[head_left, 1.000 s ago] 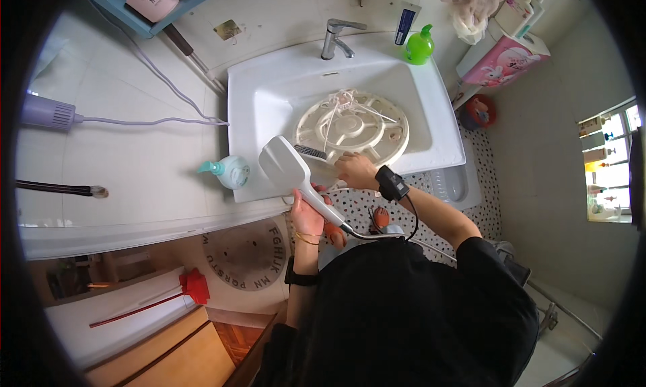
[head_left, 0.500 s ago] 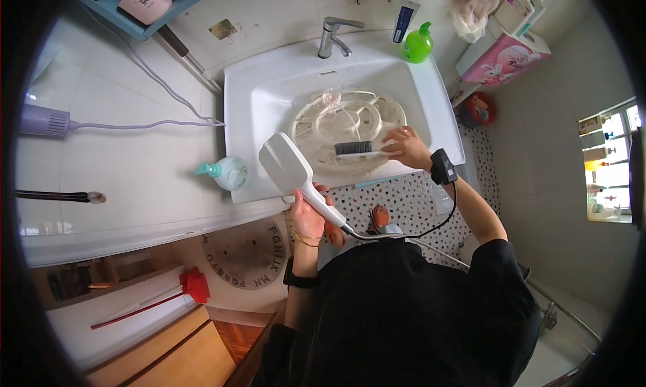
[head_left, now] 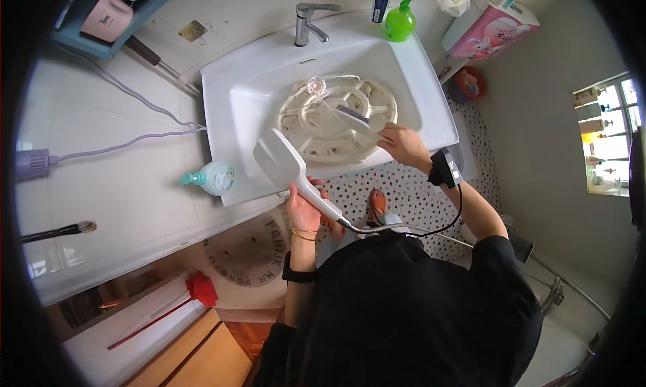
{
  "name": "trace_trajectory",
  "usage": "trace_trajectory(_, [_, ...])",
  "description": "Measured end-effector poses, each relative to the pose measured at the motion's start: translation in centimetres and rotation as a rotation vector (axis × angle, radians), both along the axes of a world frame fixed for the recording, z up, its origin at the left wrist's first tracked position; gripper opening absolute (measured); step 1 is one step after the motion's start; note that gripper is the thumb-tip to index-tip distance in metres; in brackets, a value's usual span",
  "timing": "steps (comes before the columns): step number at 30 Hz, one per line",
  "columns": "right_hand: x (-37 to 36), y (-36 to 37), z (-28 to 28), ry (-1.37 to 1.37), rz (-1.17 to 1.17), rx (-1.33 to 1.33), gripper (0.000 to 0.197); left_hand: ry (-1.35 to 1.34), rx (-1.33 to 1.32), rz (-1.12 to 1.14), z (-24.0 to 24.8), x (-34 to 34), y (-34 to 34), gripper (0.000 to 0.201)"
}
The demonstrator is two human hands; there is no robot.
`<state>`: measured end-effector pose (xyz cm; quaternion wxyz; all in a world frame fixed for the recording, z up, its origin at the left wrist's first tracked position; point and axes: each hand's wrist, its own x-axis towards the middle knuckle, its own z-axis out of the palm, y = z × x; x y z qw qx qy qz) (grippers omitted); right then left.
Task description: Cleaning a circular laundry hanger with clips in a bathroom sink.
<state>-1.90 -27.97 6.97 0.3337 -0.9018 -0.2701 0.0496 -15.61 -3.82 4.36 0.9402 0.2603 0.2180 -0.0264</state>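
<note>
Over the sink (head_left: 219, 121), right hand (head_left: 405, 146) palm-down on brush handle (head_left: 369, 130)

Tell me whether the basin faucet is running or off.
The faucet looks off: no stream of water shows falling from it into the basin.

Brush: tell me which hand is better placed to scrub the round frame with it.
Right, most likely. The right hand already grips the brush, whose head is over the round frame. The left hand is occupied holding the white shower head.
</note>
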Motion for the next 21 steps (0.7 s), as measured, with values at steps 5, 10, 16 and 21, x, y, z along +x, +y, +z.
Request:
trace_trajectory(5, [0.7,0.7,1.1,0.010,-0.146,-0.065,0.017,0.032,0.018,-0.033,0.9,0.4,0.5,0.046])
trace_trajectory(10, [1.1,0.6,2.9,0.276,-0.087,0.112,0.020,0.090,0.069,-0.009,0.8,0.8,2.6,0.046])
trace_trajectory(16, [1.3,5.4,1.1,0.469,0.142,0.084,0.030,0.164,0.096,-0.004,0.3,1.9,2.7,0.047])
trace_trajectory(21, [3.4,5.1,0.9,0.560,0.164,-0.015,0.032,0.184,0.065,-0.014,-0.4,2.0,2.7,0.049])
